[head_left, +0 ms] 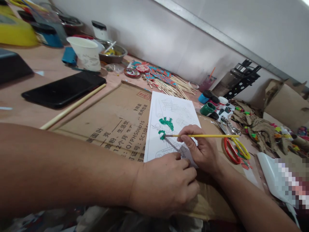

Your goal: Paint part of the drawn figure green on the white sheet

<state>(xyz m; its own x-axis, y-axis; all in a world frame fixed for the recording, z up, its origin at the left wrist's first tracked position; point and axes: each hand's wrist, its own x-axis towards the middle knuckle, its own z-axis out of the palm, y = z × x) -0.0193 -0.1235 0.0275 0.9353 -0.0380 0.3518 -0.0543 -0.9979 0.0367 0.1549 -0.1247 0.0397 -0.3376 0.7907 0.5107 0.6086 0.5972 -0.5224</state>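
My right hand [201,146] pinches a yellow paintbrush [205,136] between thumb and fingers. The brush tip touches a green painted patch [162,134] on a white sheet of paper [172,106] with printed line drawings. A second, larger green patch [166,123] lies just beyond it. Across the near edge of the sheet rests my left hand [166,185], its fingers curled under and closed. Whatever is beneath those fingers is hidden. Under the sheet lies a flattened cardboard piece [103,119] with printed characters.
To the left are a black phone [65,88], a wooden stick [72,106] and a white cup [84,53]. Thin sticks [169,83] lie beyond the paper. At right are a green paint jar [208,109], scissors [231,150] and a white device [267,166].
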